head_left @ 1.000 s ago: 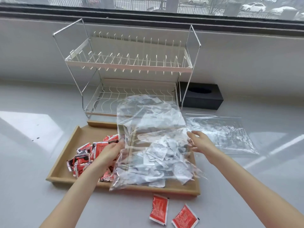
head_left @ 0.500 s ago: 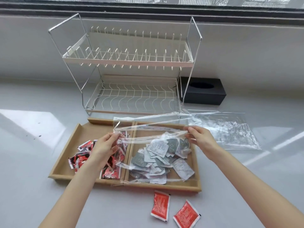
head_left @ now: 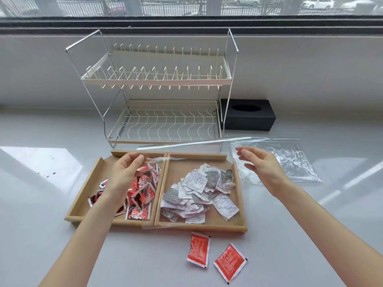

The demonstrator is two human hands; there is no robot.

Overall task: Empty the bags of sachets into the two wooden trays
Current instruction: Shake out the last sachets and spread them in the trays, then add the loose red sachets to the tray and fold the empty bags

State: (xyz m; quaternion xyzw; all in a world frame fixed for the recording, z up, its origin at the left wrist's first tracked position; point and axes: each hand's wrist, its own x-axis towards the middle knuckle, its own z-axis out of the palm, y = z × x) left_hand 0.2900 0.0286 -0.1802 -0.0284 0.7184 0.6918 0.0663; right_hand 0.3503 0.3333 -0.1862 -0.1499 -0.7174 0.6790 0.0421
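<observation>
Left hand (head_left: 124, 172) grip pinches one edge of an empty clear bag (head_left: 157, 160) over the left wooden tray (head_left: 83, 195); the film is barely visible, draping across both trays. Right hand (head_left: 262, 168) grip open, fingers spread, holding nothing, above a second clear bag (head_left: 290, 160) lying flat on the worktop (head_left: 41, 235) right of the trays. Red sachets (head_left: 143, 193) piled in left tray, grey-white sachets (head_left: 199, 193) piled in right wooden tray (head_left: 240, 224). Two stray red sachets (head_left: 215, 256) lie on worktop in front of the trays. Wire dish rack (head_left: 161, 94) and black tissue box (head_left: 248, 117) behind.
</observation>
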